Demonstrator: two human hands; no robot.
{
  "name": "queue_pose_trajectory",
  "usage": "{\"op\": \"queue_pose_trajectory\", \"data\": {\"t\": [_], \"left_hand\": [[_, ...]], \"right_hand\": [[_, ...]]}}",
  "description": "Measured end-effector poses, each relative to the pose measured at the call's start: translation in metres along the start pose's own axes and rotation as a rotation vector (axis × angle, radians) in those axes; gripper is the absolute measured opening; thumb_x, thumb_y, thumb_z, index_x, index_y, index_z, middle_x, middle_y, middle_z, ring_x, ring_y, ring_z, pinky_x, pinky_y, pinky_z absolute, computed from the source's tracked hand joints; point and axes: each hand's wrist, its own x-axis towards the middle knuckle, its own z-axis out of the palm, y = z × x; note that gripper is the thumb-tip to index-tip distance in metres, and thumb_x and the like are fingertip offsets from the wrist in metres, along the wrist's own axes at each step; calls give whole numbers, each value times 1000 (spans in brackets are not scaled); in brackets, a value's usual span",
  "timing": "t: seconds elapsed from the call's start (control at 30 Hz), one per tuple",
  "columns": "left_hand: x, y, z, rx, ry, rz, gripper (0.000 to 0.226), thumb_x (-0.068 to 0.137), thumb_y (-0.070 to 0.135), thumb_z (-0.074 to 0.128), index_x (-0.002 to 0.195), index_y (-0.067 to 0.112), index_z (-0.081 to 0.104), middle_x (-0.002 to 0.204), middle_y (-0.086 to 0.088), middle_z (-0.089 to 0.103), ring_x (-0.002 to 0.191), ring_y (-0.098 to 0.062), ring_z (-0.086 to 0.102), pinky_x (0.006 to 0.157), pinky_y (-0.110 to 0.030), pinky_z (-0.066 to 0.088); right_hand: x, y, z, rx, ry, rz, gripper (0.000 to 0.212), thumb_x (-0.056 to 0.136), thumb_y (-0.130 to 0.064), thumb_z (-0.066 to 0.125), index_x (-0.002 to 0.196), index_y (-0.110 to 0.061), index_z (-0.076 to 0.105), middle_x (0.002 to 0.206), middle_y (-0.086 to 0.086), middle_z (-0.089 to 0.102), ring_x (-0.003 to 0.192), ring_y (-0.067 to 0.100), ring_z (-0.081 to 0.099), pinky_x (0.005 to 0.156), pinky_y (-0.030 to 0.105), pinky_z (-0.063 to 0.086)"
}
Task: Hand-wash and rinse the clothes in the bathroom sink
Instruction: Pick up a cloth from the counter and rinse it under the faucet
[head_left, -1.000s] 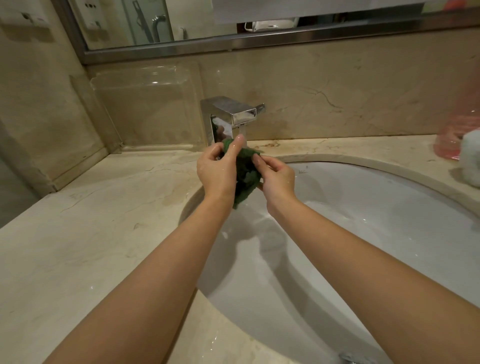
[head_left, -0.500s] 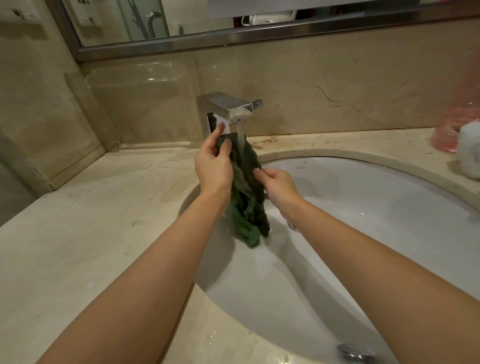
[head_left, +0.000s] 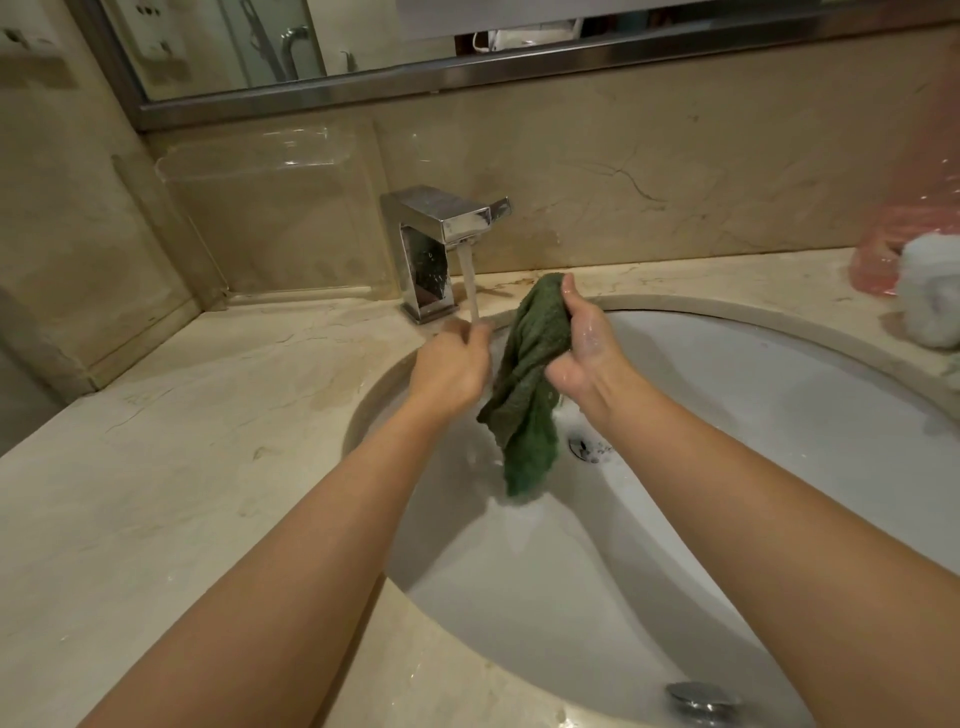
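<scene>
A wet dark green cloth (head_left: 530, 374) hangs twisted over the white sink bowl (head_left: 779, 415). My right hand (head_left: 587, 343) grips its upper part, thumb at the top edge. To the left of the cloth, my left hand (head_left: 452, 364) sits right beside it under the running water from the chrome faucet (head_left: 441, 228). The stream lands on its knuckles. Its fingers curl away from view, so whether they hold the cloth is hidden. The cloth's lower end dangles above the bowl near the drain hole (head_left: 587, 447).
A beige marble counter (head_left: 182, 441) surrounds the sink. A clear acrylic stand (head_left: 270, 208) is at the back left. A pink bottle (head_left: 909, 244) and a white bundle (head_left: 930, 296) stand at the far right. A chrome plug (head_left: 701, 699) lies at the bowl's near edge.
The cloth has unrolled and now hangs lower from my right hand, which has risen to its top. My left hand has dropped from the cloth's top to beneath the water stream.
</scene>
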Motion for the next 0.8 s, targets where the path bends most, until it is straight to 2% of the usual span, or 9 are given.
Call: {"op": "queue_pose_trajectory", "data": {"t": [0.1, 0.2, 0.3, 0.37, 0.47, 0.53, 0.6, 0.7, 0.8], "left_hand": [[1, 3, -1, -192, -14, 34, 30, 100, 32, 48, 120, 12, 58, 115, -3, 61, 104, -21, 55, 90, -35, 44], [1, 3, 1, -162, -212, 89, 30, 93, 14, 57, 122, 11, 60, 123, -5, 62, 116, -19, 56, 104, -37, 42], [2, 2, 2, -151, -290, 100, 39, 93, 10, 58, 131, 6, 55, 126, -8, 61, 117, -19, 56, 102, -32, 42], [4, -1, 1, -151, -269, 108, 27, 95, 13, 58, 121, 6, 60, 122, -10, 63, 113, -21, 58, 97, -32, 43], [7, -5, 1, -159, -256, 61, 12, 100, 19, 50, 106, 13, 59, 114, -9, 63, 109, -23, 59, 97, -38, 46], [10, -5, 0, -239, -165, -18, 18, 102, 21, 44, 114, 13, 55, 119, -11, 61, 111, -25, 58, 100, -44, 47], [12, -3, -4, -271, -8, -116, 33, 105, 25, 37, 132, 13, 50, 128, -11, 57, 117, -27, 55, 103, -46, 44], [17, -1, -10, -571, 82, -253, 38, 106, 29, 34, 139, 16, 47, 129, -10, 57, 118, -27, 56, 105, -45, 44], [18, 1, -14, -938, 42, -374, 36, 104, 29, 38, 135, 13, 50, 112, -14, 62, 104, -28, 62, 100, -47, 49]], "right_hand": [[0, -5, -1, 30, 8, -20, 41, 99, -40, 47, 94, 0, 56, 101, 20, 59, 97, 30, 57, 92, 45, 43], [-3, -6, 0, 21, -9, 4, 42, 100, -39, 45, 94, 2, 55, 95, 19, 58, 86, 30, 56, 76, 41, 47], [-3, -5, 0, -13, -34, 33, 43, 100, -38, 45, 95, 4, 56, 95, 19, 58, 86, 30, 57, 84, 42, 49], [-3, -7, -1, -15, -38, 38, 44, 101, -38, 44, 95, 4, 55, 95, 20, 57, 88, 32, 56, 94, 45, 44], [-3, -10, 0, -51, -28, 58, 44, 101, -39, 44, 107, 4, 54, 102, 24, 57, 98, 37, 56, 95, 51, 42], [4, -8, -1, -112, 53, 81, 37, 100, -35, 47, 115, -2, 54, 109, 25, 60, 103, 37, 59, 94, 50, 48], [14, -5, -10, -308, 199, 85, 27, 98, -28, 52, 115, -7, 57, 112, 17, 66, 101, 30, 66, 92, 45, 54], [20, 3, -30, -601, 319, 122, 21, 95, -23, 57, 109, -7, 58, 111, 12, 67, 98, 24, 66, 92, 39, 53], [18, 15, -30, -796, 264, 24, 32, 95, -37, 56, 112, -10, 53, 112, 9, 59, 99, 24, 58, 94, 38, 48]]}}
